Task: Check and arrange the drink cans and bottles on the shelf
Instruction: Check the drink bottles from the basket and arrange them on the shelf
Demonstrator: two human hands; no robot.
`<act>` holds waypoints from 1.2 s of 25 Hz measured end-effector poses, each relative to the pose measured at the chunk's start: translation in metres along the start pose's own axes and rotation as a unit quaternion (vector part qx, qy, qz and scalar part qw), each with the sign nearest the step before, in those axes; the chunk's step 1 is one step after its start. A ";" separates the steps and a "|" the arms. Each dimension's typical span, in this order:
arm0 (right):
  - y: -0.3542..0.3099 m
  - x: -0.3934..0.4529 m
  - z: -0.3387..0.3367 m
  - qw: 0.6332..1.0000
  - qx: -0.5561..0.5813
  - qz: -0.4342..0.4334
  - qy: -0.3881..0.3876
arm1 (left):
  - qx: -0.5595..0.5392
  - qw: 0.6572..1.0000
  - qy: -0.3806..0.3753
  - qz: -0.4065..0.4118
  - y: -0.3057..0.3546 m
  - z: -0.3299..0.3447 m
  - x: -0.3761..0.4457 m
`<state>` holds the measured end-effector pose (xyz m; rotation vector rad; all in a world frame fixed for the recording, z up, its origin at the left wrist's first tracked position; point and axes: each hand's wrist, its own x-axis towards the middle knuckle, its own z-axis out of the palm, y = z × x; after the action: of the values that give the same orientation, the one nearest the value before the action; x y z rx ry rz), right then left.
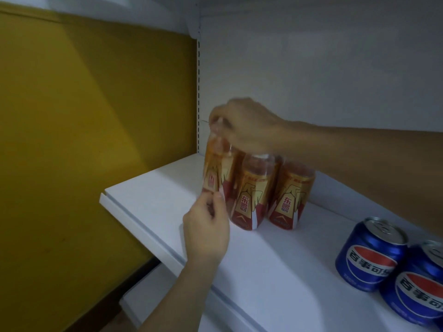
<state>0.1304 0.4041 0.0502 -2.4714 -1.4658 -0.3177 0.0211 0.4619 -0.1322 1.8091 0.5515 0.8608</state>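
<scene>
Three gold-and-red drink bottles stand at the left end of the white shelf. The leftmost bottle is blurred and leans slightly. My right hand grips its clear cap from above, the arm reaching in from the right. My left hand pinches its lower edge from below. Beside it stand a second bottle and a third bottle, both upright. Two blue cola cans sit at the lower right, one can in full view and another can cut off by the frame edge.
A yellow wall lies left of the shelf. The slotted upright and the grey back panel close the back. Bare shelf surface lies between the bottles and the cans. A lower shelf edge shows beneath.
</scene>
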 end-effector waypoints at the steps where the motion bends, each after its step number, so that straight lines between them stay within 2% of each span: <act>1: -0.002 -0.006 -0.013 0.999 0.007 -0.006 0.043 | -0.024 0.999 0.025 -0.016 0.003 -0.007 0.004; 3: -0.007 -0.025 -0.044 0.990 -0.002 -0.022 0.140 | -0.082 0.994 0.051 -0.050 0.014 -0.018 0.006; 5: -0.010 -0.053 -0.073 0.972 -0.002 -0.035 0.234 | -0.194 0.977 0.009 -0.083 0.035 -0.025 -0.003; 6: -0.013 -0.068 -0.084 0.965 0.014 -0.041 0.260 | -0.283 0.951 -0.067 -0.103 0.048 -0.027 -0.012; 8: -0.017 -0.103 -0.103 0.963 0.045 -0.052 0.262 | -0.451 0.841 -0.269 -0.130 0.078 -0.025 -0.038; 9: -0.015 -0.121 -0.111 0.965 0.052 -0.051 0.254 | -0.484 0.791 -0.350 -0.131 0.091 -0.022 -0.051; 10: -0.012 -0.140 -0.120 0.966 0.056 -0.046 0.247 | -0.491 0.760 -0.407 -0.124 0.100 -0.017 -0.063; 11: -0.008 -0.159 -0.129 0.967 0.067 -0.033 0.242 | -0.489 0.744 -0.442 -0.111 0.108 -0.010 -0.072; 15: 0.004 -0.242 -0.164 0.960 0.107 0.031 0.256 | -0.469 0.715 -0.515 -0.065 0.151 0.034 -0.120; 21: 0.022 -0.344 -0.174 0.928 0.151 0.108 0.322 | -0.429 0.706 -0.563 -0.007 0.205 0.082 -0.191; 24: 0.037 -0.383 -0.170 0.881 0.200 0.193 0.382 | -0.409 0.706 -0.578 0.012 0.217 0.102 -0.205; 26: 0.046 -0.409 -0.158 0.838 0.271 0.237 0.411 | -0.407 0.718 -0.564 -0.009 0.222 0.116 -0.216; 30: 0.060 -0.451 -0.122 0.761 0.427 0.275 0.403 | -0.411 0.719 -0.557 -0.064 0.231 0.141 -0.241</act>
<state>-0.0358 -0.0360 0.0189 -1.5360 -0.3261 -0.3920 -0.0294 0.1194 -0.0246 1.0959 -0.4617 -0.2129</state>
